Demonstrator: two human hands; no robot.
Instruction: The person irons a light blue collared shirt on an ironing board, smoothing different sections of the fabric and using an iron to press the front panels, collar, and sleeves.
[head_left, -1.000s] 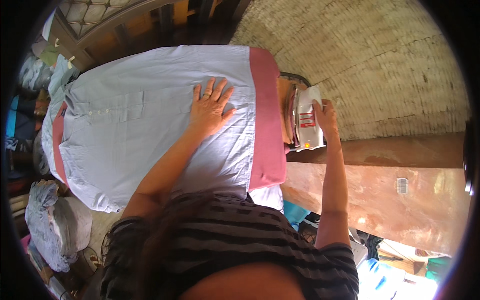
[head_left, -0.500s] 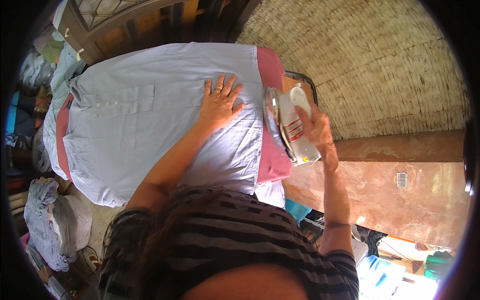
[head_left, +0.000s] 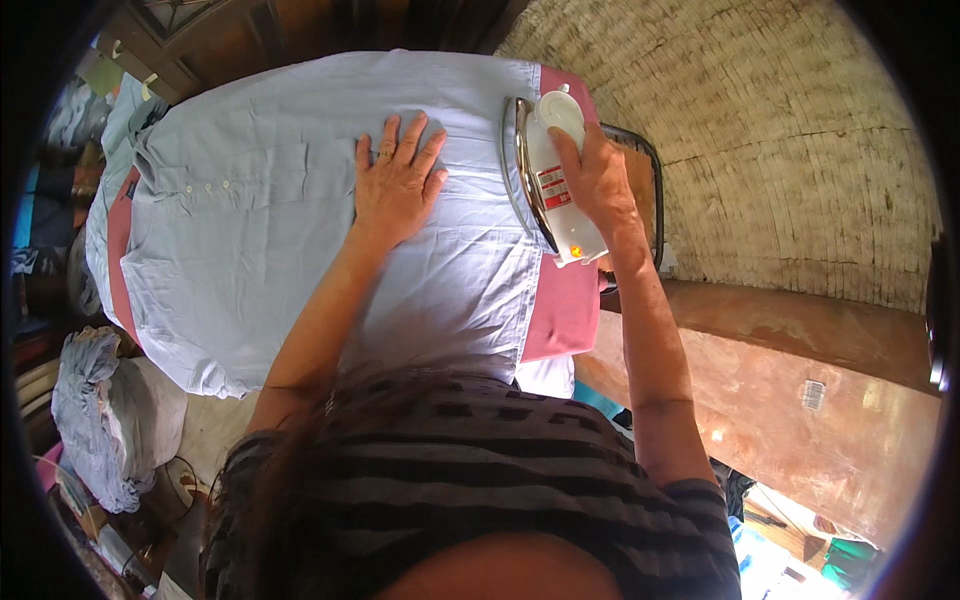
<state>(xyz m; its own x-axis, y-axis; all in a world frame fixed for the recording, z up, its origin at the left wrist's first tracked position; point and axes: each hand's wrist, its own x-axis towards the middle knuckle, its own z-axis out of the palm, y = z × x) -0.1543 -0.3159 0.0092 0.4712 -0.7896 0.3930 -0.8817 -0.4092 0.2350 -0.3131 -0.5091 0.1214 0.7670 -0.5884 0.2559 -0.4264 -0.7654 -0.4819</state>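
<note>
A light blue-grey shirt [head_left: 250, 270] with a buttoned placket lies spread over a pink-covered ironing board [head_left: 565, 315]. My left hand [head_left: 400, 185] rests flat on the cloth, fingers spread, a ring on one finger. My right hand [head_left: 597, 180] is wrapped round the handle of a white clothes iron [head_left: 545, 150] with a shiny metal base edge and a small lit orange light. The iron stands at the shirt's hem, its front edge over the cloth and its body over the pink cover. Its soleplate is hidden from view.
A woven mat wall [head_left: 760, 140] rises at the far right, above a reddish-brown slab [head_left: 740, 390]. Folded clothes [head_left: 110, 420] are heaped at the lower left. Dark wooden furniture [head_left: 300, 35] borders the board's far side; a dark metal tube frame [head_left: 655, 190] shows at its right end.
The iron has moved from beyond the hem, where it was tilted, onto the hem's edge. My left hand has shifted left across the shirt. The whole view has also shifted a little.
</note>
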